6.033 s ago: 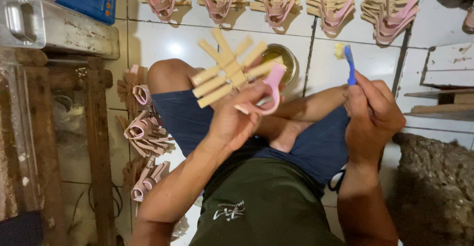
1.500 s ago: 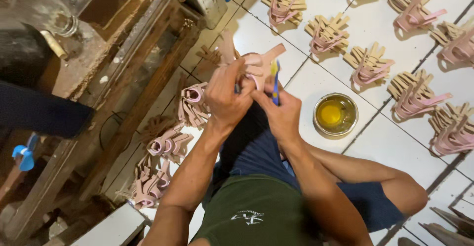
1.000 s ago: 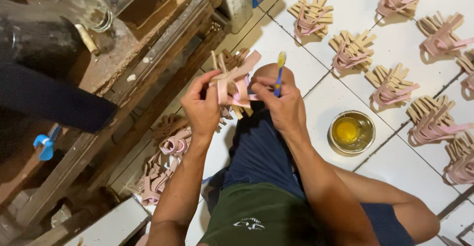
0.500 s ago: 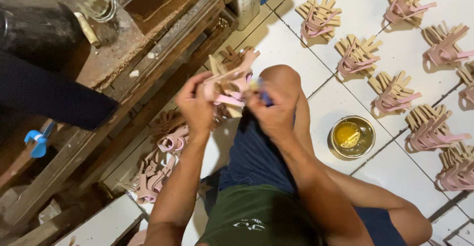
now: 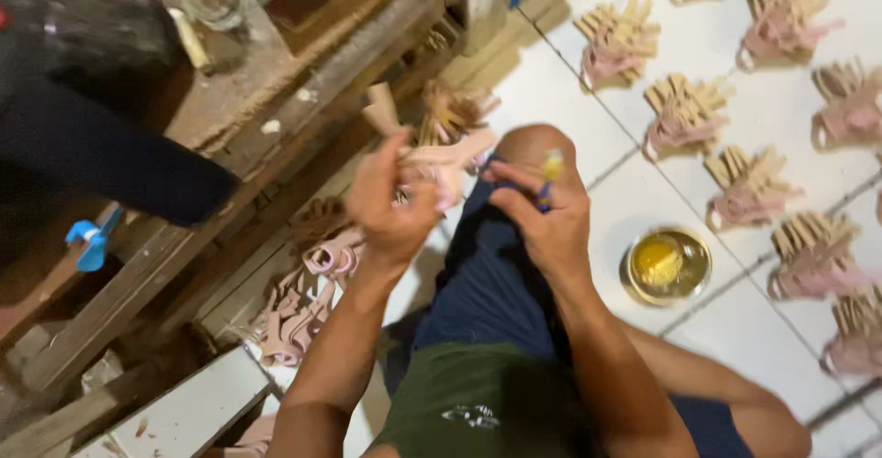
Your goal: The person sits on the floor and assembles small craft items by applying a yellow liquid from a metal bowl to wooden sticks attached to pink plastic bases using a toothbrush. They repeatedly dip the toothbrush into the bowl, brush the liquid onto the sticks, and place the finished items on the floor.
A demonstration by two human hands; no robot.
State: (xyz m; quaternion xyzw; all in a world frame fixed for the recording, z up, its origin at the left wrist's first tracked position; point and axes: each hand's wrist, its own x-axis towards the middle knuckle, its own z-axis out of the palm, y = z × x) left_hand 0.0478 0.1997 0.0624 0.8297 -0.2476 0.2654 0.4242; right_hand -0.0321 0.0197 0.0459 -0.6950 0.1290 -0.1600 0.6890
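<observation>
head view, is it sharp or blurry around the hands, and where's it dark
Head view: motion blur smears the left hand, the right hand and the pink strap piece; the white tiled floor is bright, the wooden bench sits in shadow.

motion-blurred hands (image 5: 395,205) and brush (image 5: 549,178)

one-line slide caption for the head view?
Seated person's left hand holds a pink strap piece; right hand holds a brush.

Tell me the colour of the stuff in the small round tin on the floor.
Yellow, in the round tin; head view.
</observation>
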